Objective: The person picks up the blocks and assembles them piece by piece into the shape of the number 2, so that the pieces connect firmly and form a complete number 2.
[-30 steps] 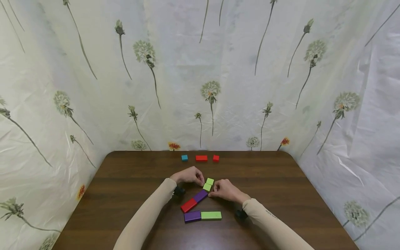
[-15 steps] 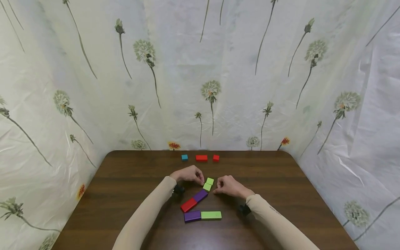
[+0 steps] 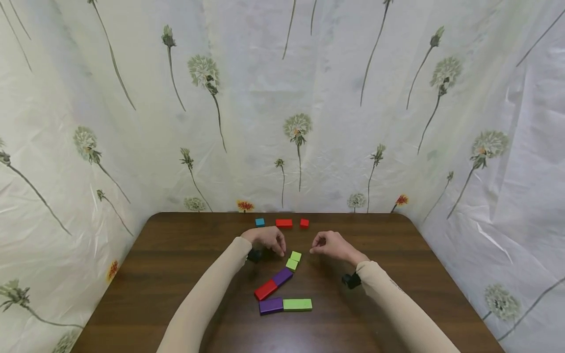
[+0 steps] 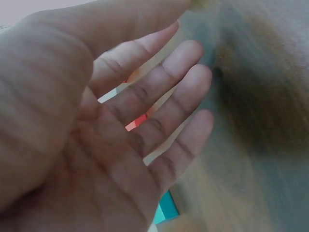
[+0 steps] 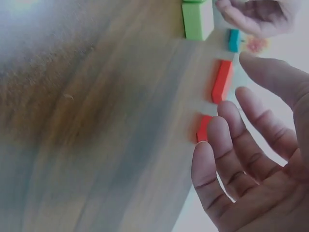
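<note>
Two small green blocks, a far one (image 3: 296, 256) and a near one (image 3: 292, 264), lie corner to corner on the table. Just left of them hovers my left hand (image 3: 269, 239), fingers loosely bent and nothing in the grasp; its palm (image 4: 111, 159) fills much of the left wrist view. To their right is my right hand (image 3: 333, 246), apart from the blocks, its relaxed fingers (image 5: 224, 154) also holding nothing. From the near green block a purple block (image 3: 282, 277) and a red block (image 3: 266, 289) run diagonally toward the front left.
Nearer me, another purple block (image 3: 270, 306) and a long green block (image 3: 297, 305) lie end to end. Along the far table edge sit a blue block (image 3: 259, 222), a long red block (image 3: 284, 223) and a small red block (image 3: 304, 223). A flowered curtain (image 3: 335, 147) hangs behind.
My right hand has drawn away from the green blocks, to the right and farther back. My left hand has lifted off slightly toward the back. The blocks stay put.
</note>
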`<control>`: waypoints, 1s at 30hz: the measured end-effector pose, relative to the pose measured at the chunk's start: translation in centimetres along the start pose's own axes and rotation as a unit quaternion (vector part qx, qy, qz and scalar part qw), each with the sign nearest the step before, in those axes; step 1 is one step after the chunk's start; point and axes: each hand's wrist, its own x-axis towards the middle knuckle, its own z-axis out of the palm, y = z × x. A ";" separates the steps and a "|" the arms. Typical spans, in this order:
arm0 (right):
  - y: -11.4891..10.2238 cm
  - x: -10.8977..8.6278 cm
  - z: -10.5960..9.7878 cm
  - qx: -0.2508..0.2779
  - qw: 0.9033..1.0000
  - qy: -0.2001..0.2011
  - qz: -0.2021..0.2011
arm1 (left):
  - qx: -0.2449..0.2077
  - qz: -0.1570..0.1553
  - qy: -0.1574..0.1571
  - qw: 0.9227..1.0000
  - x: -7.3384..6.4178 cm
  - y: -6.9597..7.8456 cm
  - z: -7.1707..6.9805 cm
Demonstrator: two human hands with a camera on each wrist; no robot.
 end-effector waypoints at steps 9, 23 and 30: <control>0.6 0.6 -0.8 0.023 0.999 0.035 0.010 | -0.004 0.027 0.069 0.997 0.9 0.4 -0.7; 1.0 0.8 -1.4 0.047 0.997 0.064 0.019 | -0.025 0.049 0.099 0.994 1.2 0.6 -1.1; 1.1 0.8 -1.4 0.050 0.996 0.075 0.018 | -0.063 0.045 0.105 0.991 1.3 0.3 -0.9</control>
